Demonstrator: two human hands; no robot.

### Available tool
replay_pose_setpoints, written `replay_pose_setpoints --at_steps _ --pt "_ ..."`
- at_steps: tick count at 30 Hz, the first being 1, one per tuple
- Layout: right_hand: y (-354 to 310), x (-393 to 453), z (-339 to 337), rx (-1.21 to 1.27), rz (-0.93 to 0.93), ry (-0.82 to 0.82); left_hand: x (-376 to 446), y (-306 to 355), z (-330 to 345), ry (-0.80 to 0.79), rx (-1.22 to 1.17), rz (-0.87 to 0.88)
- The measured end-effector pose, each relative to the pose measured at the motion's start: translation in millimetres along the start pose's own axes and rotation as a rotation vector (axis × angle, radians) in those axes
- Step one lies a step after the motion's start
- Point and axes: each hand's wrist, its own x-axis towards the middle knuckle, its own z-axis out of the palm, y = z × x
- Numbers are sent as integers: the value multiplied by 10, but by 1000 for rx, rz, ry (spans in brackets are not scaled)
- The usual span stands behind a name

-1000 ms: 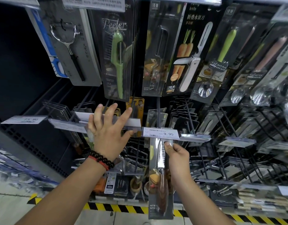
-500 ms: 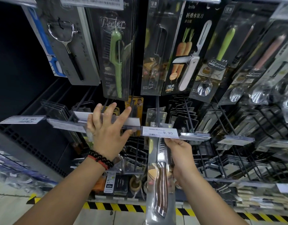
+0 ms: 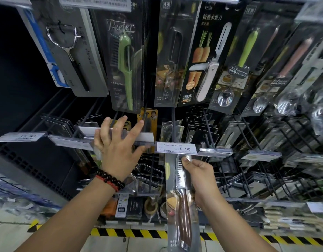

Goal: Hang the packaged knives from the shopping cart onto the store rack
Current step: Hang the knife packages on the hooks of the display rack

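— Item one, lower centre of frame?
— Packaged knife [image 3: 181, 202], hanging upright below the 9.90 price tag [image 3: 176, 147]; right hand [image 3: 202, 177] pinched its upper edge.

— Item two, centre left?
— Left hand [image 3: 117, 150], fingers spread wide, pressed on a clear tag holder [image 3: 138, 137].

— Upper frame?
— Green peeler [image 3: 127, 70], folding fruit knife [image 3: 208, 70], hung on the rack.

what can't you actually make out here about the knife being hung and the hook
- Packaged knife, head view: its top edge and hang hole are hidden behind the 9.90 price tag, so whether it is on the hook cannot be told.
- Right hand: fingers behind the pack are hidden.
- Small print on the price tag: too small.
- Shopping cart: not in view.
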Motion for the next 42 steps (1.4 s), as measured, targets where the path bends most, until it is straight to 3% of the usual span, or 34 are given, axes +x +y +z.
replay_pose_setpoints --at_steps 4,8,23,32,42 --pt "145 -5 4 -41 30 24 1 -6 -3 -6 -13 -2" --pt "272 -45 7 -161 -83 55 -1 -23 -2 -8 -17 10" --pt "265 150 117 -46 -269 17 -2 -49 28 -22 -4 18" --pt "249 279 138 -16 -213 101 5 -61 47 -4 -11 45" --pt "253 201 115 -29 -185 87 7 -79 85 47 24 77"
